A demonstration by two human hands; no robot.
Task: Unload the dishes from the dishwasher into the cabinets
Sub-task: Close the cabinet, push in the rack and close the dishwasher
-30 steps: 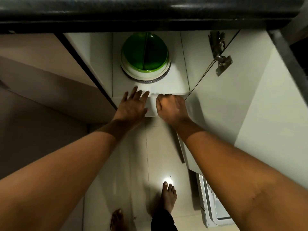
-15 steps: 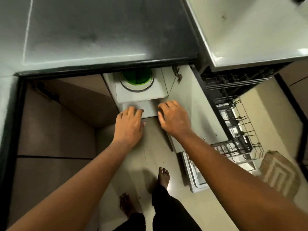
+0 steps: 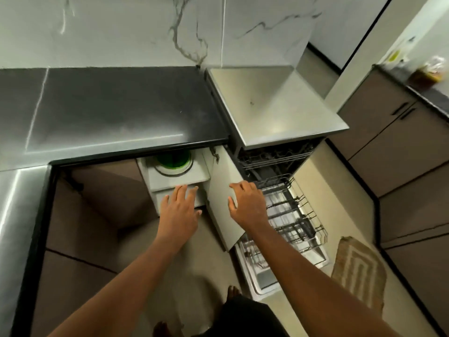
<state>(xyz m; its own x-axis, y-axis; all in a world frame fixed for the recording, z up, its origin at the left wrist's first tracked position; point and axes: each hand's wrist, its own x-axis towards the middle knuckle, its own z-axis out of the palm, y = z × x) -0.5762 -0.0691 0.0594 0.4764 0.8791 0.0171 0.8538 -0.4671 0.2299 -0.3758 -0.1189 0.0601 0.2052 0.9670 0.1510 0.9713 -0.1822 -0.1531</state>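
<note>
Both hands empty, fingers spread: left hand (image 3: 179,213) over cabinet shelf (image 3: 178,178), right hand (image 3: 245,203) at cabinet door (image 3: 222,198). Swing door gently, clear of dishwasher rack (image 3: 291,215).

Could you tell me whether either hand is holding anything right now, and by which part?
Nothing is held: the left hand and right hand are both open, fingers spread.

A: green dish (image 3: 173,159) far half hidden under the countertop (image 3: 116,113).
B: dishwasher (image 3: 274,152) interior too dark. Lower rack (image 3: 294,215) partly behind right hand (image 3: 245,203), contents blurred.
A: Feet cut off at the near edge.
</note>
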